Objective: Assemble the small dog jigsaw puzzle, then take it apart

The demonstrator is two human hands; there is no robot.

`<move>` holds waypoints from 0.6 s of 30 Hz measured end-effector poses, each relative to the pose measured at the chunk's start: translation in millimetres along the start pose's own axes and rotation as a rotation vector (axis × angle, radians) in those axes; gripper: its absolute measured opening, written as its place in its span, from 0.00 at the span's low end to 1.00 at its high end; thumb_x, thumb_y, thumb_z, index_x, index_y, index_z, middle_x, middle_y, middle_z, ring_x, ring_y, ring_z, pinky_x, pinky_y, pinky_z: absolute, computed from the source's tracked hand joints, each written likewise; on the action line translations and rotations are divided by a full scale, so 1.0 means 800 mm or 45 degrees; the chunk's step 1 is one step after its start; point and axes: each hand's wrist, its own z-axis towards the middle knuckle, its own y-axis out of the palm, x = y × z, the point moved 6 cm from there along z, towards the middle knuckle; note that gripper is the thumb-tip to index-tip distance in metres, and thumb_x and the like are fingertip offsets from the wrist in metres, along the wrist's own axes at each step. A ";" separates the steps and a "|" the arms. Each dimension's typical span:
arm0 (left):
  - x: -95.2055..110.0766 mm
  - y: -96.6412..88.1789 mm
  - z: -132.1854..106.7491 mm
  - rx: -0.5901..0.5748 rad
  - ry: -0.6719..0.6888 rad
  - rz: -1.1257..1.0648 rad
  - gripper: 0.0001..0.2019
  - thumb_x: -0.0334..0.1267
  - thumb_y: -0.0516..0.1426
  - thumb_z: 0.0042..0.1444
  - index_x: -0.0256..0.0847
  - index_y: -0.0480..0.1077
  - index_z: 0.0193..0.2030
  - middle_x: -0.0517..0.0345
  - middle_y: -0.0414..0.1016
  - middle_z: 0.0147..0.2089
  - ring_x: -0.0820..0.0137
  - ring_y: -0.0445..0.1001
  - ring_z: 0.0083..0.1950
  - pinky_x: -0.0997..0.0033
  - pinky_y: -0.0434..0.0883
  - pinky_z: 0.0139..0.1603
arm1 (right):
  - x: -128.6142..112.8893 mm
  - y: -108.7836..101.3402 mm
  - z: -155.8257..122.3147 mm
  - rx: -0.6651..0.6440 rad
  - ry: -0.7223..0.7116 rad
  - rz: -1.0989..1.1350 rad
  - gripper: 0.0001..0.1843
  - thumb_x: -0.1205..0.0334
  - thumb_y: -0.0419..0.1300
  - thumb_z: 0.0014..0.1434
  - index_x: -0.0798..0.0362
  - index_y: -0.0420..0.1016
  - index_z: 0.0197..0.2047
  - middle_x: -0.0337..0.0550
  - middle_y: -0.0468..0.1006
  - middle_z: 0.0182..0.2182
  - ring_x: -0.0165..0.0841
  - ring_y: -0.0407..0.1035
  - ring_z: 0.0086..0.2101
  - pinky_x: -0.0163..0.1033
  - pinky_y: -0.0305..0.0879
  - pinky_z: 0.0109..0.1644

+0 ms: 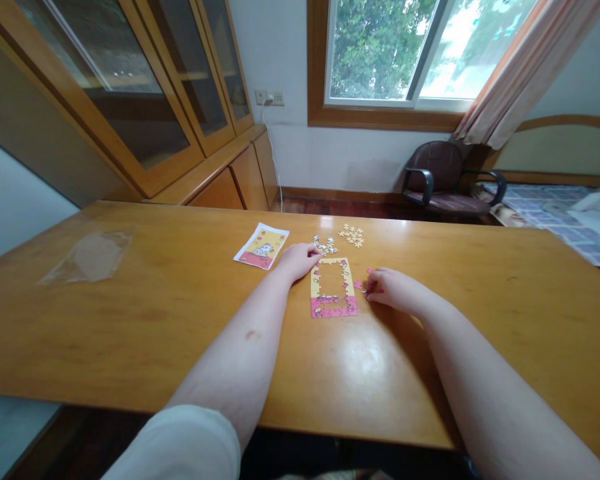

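Left hand [300, 259] curled over loose pieces [326, 247], grip not discernible; pink piece [368, 289] pinched by right hand [394, 289]. Puzzle frame [333, 305] easily knocked apart if brushed.

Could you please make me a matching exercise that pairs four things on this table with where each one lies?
Things: 1 puzzle frame; 2 picture card; 3 clear plastic sheet; 4 tan loose pieces.
Places: A far left of the table; B between the left hand and right hand; C just left of the left hand; D beyond the frame, towards the window.
Pairs: 1-B, 2-C, 3-A, 4-D.
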 end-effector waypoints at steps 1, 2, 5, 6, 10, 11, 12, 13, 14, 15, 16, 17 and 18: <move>0.000 0.000 0.000 0.002 0.001 -0.001 0.11 0.42 0.56 0.56 0.44 0.78 0.39 0.56 0.82 0.41 0.63 0.76 0.43 0.68 0.69 0.44 | 0.000 0.002 0.000 -0.025 0.005 0.008 0.05 0.65 0.63 0.51 0.54 0.78 0.33 0.46 0.78 0.34 0.36 0.70 0.32 0.37 0.64 0.37; -0.001 0.000 0.000 0.003 0.002 -0.002 0.11 0.43 0.55 0.56 0.44 0.78 0.39 0.56 0.82 0.41 0.63 0.76 0.43 0.69 0.69 0.43 | 0.000 0.003 0.000 -0.056 0.004 0.019 0.04 0.65 0.62 0.52 0.54 0.78 0.32 0.46 0.78 0.33 0.35 0.70 0.31 0.37 0.63 0.36; -0.002 0.002 0.001 -0.001 0.002 0.000 0.11 0.43 0.55 0.56 0.43 0.78 0.39 0.55 0.81 0.41 0.64 0.76 0.42 0.69 0.69 0.42 | -0.006 0.004 -0.003 -0.123 -0.016 0.046 0.04 0.65 0.61 0.53 0.54 0.77 0.32 0.45 0.78 0.31 0.34 0.70 0.30 0.35 0.62 0.34; -0.002 0.002 0.001 -0.002 0.000 0.001 0.11 0.43 0.55 0.56 0.43 0.78 0.39 0.55 0.81 0.41 0.64 0.76 0.42 0.69 0.69 0.42 | -0.007 0.004 -0.004 -0.136 -0.019 0.054 0.05 0.65 0.60 0.53 0.55 0.77 0.32 0.46 0.78 0.31 0.34 0.70 0.30 0.35 0.62 0.34; -0.002 0.002 0.001 -0.003 -0.003 -0.001 0.11 0.42 0.55 0.56 0.44 0.78 0.39 0.56 0.82 0.40 0.64 0.76 0.43 0.69 0.69 0.44 | -0.013 0.001 -0.007 -0.165 -0.001 0.063 0.05 0.65 0.60 0.53 0.55 0.77 0.32 0.46 0.79 0.32 0.35 0.70 0.31 0.35 0.62 0.34; -0.002 0.002 0.001 -0.003 -0.004 -0.001 0.11 0.42 0.56 0.56 0.44 0.78 0.39 0.56 0.82 0.40 0.64 0.76 0.42 0.69 0.69 0.44 | -0.013 0.001 -0.008 -0.170 0.003 0.062 0.05 0.65 0.60 0.53 0.54 0.77 0.32 0.47 0.79 0.32 0.35 0.70 0.31 0.36 0.62 0.34; -0.001 0.002 0.001 -0.003 -0.005 0.000 0.11 0.42 0.56 0.56 0.45 0.78 0.39 0.56 0.82 0.40 0.64 0.76 0.42 0.69 0.69 0.44 | -0.013 0.001 -0.008 -0.173 0.004 0.064 0.05 0.65 0.60 0.53 0.54 0.77 0.32 0.47 0.79 0.32 0.35 0.71 0.31 0.36 0.62 0.34; -0.001 0.001 0.001 -0.002 -0.006 0.001 0.11 0.42 0.56 0.56 0.45 0.78 0.39 0.56 0.82 0.40 0.64 0.76 0.42 0.69 0.69 0.44 | -0.012 0.002 -0.008 -0.174 0.005 0.068 0.04 0.65 0.60 0.53 0.54 0.77 0.31 0.47 0.79 0.32 0.36 0.71 0.31 0.36 0.62 0.34; -0.001 0.001 0.001 -0.001 -0.009 0.001 0.11 0.42 0.56 0.56 0.44 0.78 0.39 0.56 0.82 0.40 0.64 0.76 0.42 0.69 0.69 0.43 | -0.011 0.003 -0.007 -0.172 0.001 0.078 0.04 0.64 0.60 0.53 0.54 0.77 0.31 0.47 0.79 0.31 0.36 0.71 0.31 0.36 0.62 0.34; -0.001 0.001 0.001 0.000 -0.012 0.001 0.11 0.42 0.56 0.56 0.44 0.78 0.39 0.56 0.82 0.40 0.64 0.76 0.42 0.69 0.69 0.44 | -0.010 0.004 -0.007 -0.165 -0.002 0.092 0.04 0.64 0.60 0.53 0.54 0.77 0.32 0.46 0.79 0.31 0.36 0.71 0.31 0.37 0.62 0.34; 0.000 0.000 0.000 -0.001 -0.014 0.000 0.11 0.42 0.56 0.56 0.44 0.79 0.39 0.56 0.82 0.40 0.64 0.76 0.42 0.69 0.69 0.44 | -0.008 0.004 -0.006 -0.151 -0.004 0.109 0.05 0.64 0.61 0.52 0.54 0.76 0.33 0.46 0.79 0.32 0.36 0.71 0.31 0.37 0.62 0.35; 0.000 0.000 0.000 -0.001 -0.017 0.000 0.11 0.42 0.56 0.56 0.44 0.79 0.39 0.56 0.82 0.40 0.64 0.76 0.42 0.69 0.69 0.44 | -0.006 0.005 -0.005 -0.132 -0.005 0.126 0.05 0.64 0.61 0.52 0.54 0.76 0.34 0.46 0.79 0.32 0.35 0.71 0.31 0.37 0.63 0.35; 0.001 0.000 0.000 -0.002 -0.018 -0.002 0.11 0.42 0.56 0.56 0.44 0.79 0.39 0.56 0.82 0.40 0.64 0.76 0.42 0.69 0.69 0.44 | -0.004 0.005 -0.004 -0.115 -0.005 0.140 0.07 0.64 0.61 0.51 0.54 0.76 0.36 0.46 0.79 0.33 0.35 0.71 0.31 0.37 0.63 0.35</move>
